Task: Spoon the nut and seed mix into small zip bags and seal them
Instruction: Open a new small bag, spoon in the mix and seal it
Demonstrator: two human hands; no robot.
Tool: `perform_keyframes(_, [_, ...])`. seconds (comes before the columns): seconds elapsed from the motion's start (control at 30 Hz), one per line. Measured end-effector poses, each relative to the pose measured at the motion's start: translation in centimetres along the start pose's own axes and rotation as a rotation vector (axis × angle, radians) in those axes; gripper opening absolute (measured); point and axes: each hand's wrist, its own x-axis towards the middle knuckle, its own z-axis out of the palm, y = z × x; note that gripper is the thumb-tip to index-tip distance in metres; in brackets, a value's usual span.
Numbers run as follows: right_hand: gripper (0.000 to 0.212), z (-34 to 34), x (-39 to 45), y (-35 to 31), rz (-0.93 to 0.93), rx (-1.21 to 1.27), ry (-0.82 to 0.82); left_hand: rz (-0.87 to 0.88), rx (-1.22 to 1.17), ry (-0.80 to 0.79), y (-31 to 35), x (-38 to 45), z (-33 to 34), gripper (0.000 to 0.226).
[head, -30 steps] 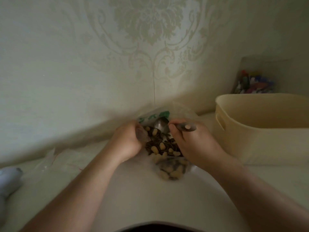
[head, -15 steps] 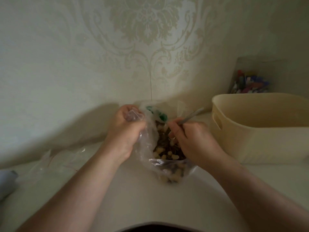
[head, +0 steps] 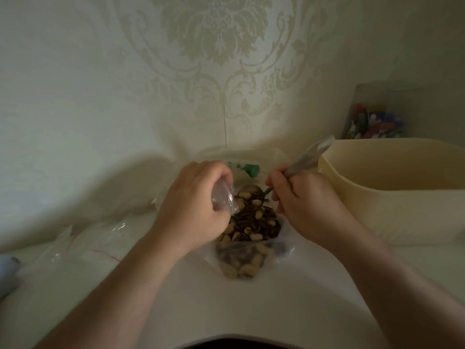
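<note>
A large clear bag [head: 251, 258] of the nut and seed mix [head: 254, 222] sits on the white table in front of me, with a green label near its mouth. My left hand [head: 196, 210] grips a small clear zip bag [head: 224, 197] at the edge of the big bag's opening. A metal spoon [head: 302, 161] is held in my right hand [head: 307, 200], its handle pointing up and right. The spoon's bowl is down in the mix with nuts on it.
A cream plastic tub [head: 392, 197] stands close on the right, beside my right hand. Behind it is a clear container of coloured items [head: 377, 122]. Empty clear zip bags [head: 95, 238] lie on the table at left. The patterned wall is close behind.
The spoon handle has swung from lying flat to pointing up and right. The bowl went into the mix. My left hand shifted to hold the small bag at the opening.
</note>
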Motion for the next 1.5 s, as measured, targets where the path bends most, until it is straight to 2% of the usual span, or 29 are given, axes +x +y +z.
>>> perform_keyframes(0.07, [0.040, -0.5, -0.1, 0.0, -0.025, -0.027, -0.018, -0.129, -0.041, -0.200, 0.4, -0.1, 0.2, 0.036])
perform_keyframes(0.13, [0.042, -0.7, -0.3, 0.0, -0.041, -0.019, -0.030, -0.296, 0.016, -0.446, 0.3, -0.2, 0.8, 0.031])
perform_keyframes(0.2, [0.042, -0.6, -0.5, -0.1, -0.065, -0.004, -0.026, -0.382, -0.020, -0.534, -0.1, -0.4, 1.6, 0.026])
perform_keyframes(0.33, [0.044, 0.2, -1.1, -0.8, -0.055, 0.019, 0.004, -0.438, -0.113, -0.484, -0.8, -0.7, 2.1, 0.035])
perform_keyframes(0.47, [0.047, 0.7, -1.1, -0.6, 0.047, 0.119, 0.012, -0.386, -0.186, -0.295, -0.8, -0.7, 2.6, 0.021])
perform_keyframes(0.57, [0.041, 0.9, -0.8, -0.2, 0.146, 0.103, 0.050, -0.359, -0.220, -0.293, -0.8, -0.6, 2.5, 0.022])
perform_keyframes(0.63, [0.038, 0.9, -0.7, 0.0, 0.193, 0.115, 0.068, -0.374, -0.246, -0.295, -1.2, -0.5, 2.1, 0.031])
perform_keyframes(0.8, [0.034, 0.3, -0.7, -0.3, 0.231, 0.192, 0.109, -0.401, -0.181, -0.175, -2.2, -0.2, 1.2, 0.051])
perform_keyframes(0.87, [0.035, 0.0, -0.8, -0.7, 0.235, 0.231, 0.135, -0.453, -0.240, -0.165, -2.4, -0.1, 1.5, 0.060])
perform_keyframes(1.03, [0.037, -0.4, -0.9, -1.3, 0.201, 0.240, 0.185, -0.486, -0.282, -0.219, -2.4, -0.1, 2.0, 0.039])
perform_keyframes(1.23, [0.037, -0.6, -1.2, -1.5, 0.166, 0.269, 0.209, -0.348, -0.157, -0.166, -1.6, -0.2, 2.0, 0.037])
perform_keyframes(1.3, [0.037, -0.7, -1.3, -1.7, 0.148, 0.274, 0.226, -0.320, -0.124, -0.151, -1.6, -0.3, 2.0, 0.043])
perform_keyframes(1.43, [0.036, -1.0, -1.3, -2.0, 0.113, 0.293, 0.278, -0.349, -0.145, -0.130, -1.6, -0.3, 2.3, 0.034])
perform_keyframes(1.5, [0.036, -1.2, -1.2, -2.2, 0.092, 0.315, 0.304, -0.392, -0.131, -0.151, -1.0, -0.1, 2.6, 0.038])
